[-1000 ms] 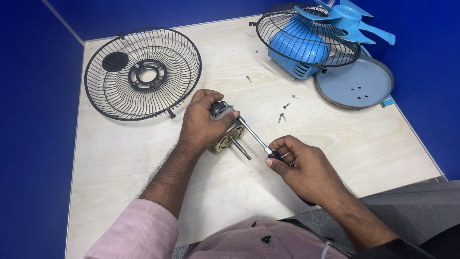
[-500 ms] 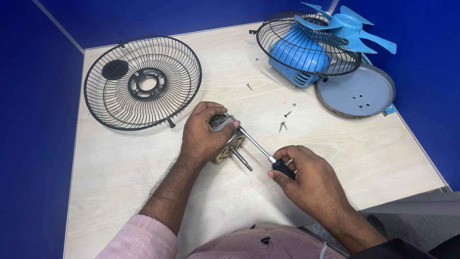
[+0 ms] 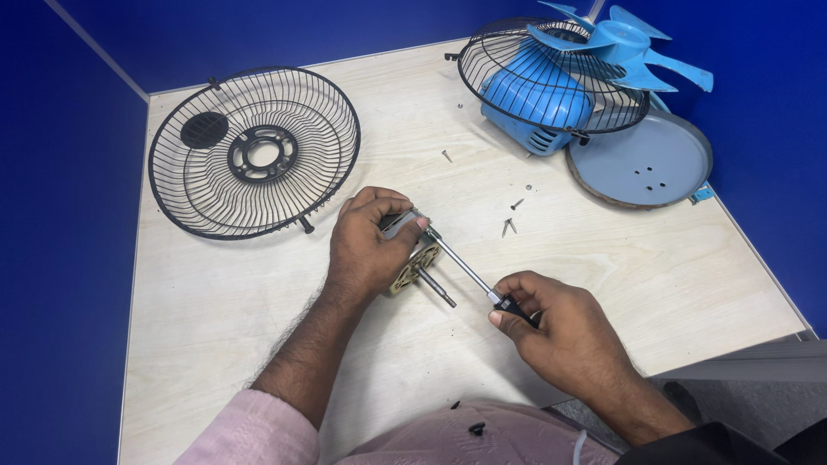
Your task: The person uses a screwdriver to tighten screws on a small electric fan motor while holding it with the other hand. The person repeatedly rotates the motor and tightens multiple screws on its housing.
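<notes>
My left hand (image 3: 369, 245) grips a small fan motor (image 3: 414, 261) with brass-coloured windings and a steel shaft that sticks out toward me. My right hand (image 3: 560, 325) holds a screwdriver (image 3: 469, 272) by its black handle. The metal blade runs up and left, and its tip rests on the top of the motor beside my left thumb. Both hands are over the middle of the pale wooden table (image 3: 215, 344).
A black wire fan guard (image 3: 254, 151) lies flat at the back left. At the back right a second black guard (image 3: 551, 73) covers a blue motor housing (image 3: 534, 108), with blue fan blades (image 3: 624, 43) and a round blue base plate (image 3: 642, 164). Loose screws (image 3: 510, 220) lie between.
The view has shifted slightly. My hands, the motor and the screwdriver keep almost the same pose, with the right hand a little lower and nearer to me.
</notes>
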